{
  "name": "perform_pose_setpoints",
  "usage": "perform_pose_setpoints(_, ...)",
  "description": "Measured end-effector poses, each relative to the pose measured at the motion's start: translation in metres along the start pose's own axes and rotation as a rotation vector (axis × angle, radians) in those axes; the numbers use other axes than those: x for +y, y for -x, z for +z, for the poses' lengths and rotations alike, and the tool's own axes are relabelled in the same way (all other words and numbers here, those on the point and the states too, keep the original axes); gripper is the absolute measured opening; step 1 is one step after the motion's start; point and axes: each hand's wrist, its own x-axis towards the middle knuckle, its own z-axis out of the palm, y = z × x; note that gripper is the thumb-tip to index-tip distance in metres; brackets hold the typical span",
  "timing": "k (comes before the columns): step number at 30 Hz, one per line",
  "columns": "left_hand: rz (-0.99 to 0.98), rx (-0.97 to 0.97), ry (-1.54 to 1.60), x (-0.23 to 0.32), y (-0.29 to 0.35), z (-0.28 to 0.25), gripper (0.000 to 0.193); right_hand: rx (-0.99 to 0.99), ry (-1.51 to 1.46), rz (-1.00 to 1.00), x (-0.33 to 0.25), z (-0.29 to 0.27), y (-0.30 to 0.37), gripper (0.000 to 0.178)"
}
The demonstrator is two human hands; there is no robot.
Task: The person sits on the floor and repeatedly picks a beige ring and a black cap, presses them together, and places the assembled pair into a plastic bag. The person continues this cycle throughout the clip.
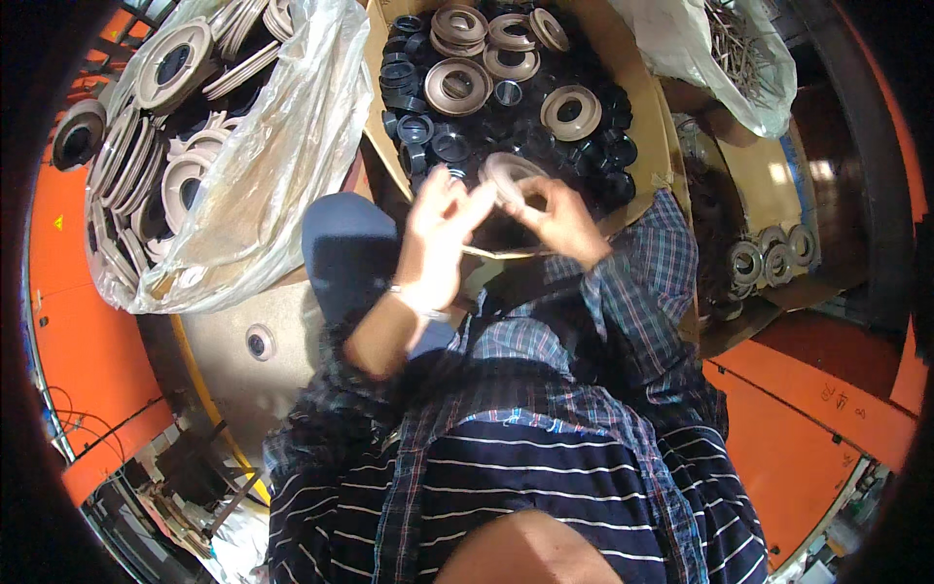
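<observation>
My right hand [562,226] is closed on a beige plastic ring [508,175], which is tilted and smeared by motion above the near end of a cardboard box [671,146]. Close by on its left, my left hand [438,229] is raised, bright with sunlight and blurred. Whether its fingers touch the ring or pinch something small, I cannot make out. Beneath the hands, the box is filled with black round caps [397,76]. More beige rings lie on top of them, among them a flanged ring [457,88] and another flanged ring [571,113].
Left of the box, a clear plastic bag [263,204] holds stacked beige rings [175,63]. A single ring [260,343] lies on the floor. On the right are a bag of thin sticks [735,49] and a carton [759,165] with several rings. Orange machine panels [88,331] flank both sides.
</observation>
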Motion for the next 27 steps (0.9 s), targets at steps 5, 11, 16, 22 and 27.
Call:
perform_pose_setpoints(5,-0.039,-0.099,0.441,-0.044,-0.012,0.008,0.030,-0.291,-0.610,0.037,-0.002,-0.007,-0.022,0.029)
perform_pose_setpoints(11,-0.082,0.001,0.216,-0.059,-0.025,0.003,0.031,0.303,0.428,0.143,0.098,0.004,-0.107,0.029)
perform_pose_setpoints(16,0.001,0.074,0.297,-0.063,-0.030,0.002,0.031,0.377,0.472,-0.028,0.106,0.018,-0.107,0.020)
perform_pose_setpoints(22,0.008,-0.118,0.427,-0.036,-0.023,0.002,0.036,0.072,-0.324,-0.073,0.009,-0.025,-0.063,0.013)
perform_pose_setpoints(27,0.083,-0.311,0.375,-0.010,0.007,0.004,0.039,0.005,0.084,-0.442,-0.054,-0.020,0.025,0.021)
